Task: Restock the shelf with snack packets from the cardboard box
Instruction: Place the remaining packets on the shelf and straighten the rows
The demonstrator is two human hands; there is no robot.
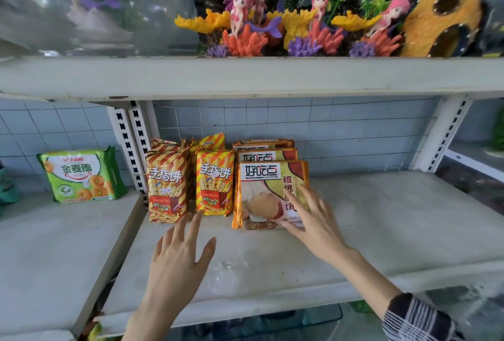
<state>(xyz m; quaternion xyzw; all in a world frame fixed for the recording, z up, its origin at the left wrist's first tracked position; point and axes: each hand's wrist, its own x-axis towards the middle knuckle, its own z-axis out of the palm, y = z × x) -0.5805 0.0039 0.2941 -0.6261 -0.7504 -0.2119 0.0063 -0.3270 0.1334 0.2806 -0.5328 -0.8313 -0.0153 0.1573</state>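
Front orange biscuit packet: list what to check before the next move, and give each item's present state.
1. Front biscuit packet standing, lined up with those behind: ok.
2. Right hand clear of it: not ok, straight fingers touch its face.
3. Left hand empty: ok.
4. Bare shelf right of the packet for more: ok.
5. Striped packets upright: ok.
6. Cardboard box within reach: cannot tell, out of view.

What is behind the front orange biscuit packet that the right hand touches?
A second orange packet and a third packet stand behind the front biscuit packet, only their top strips showing. Their lower parts, and anything further back, are covered.
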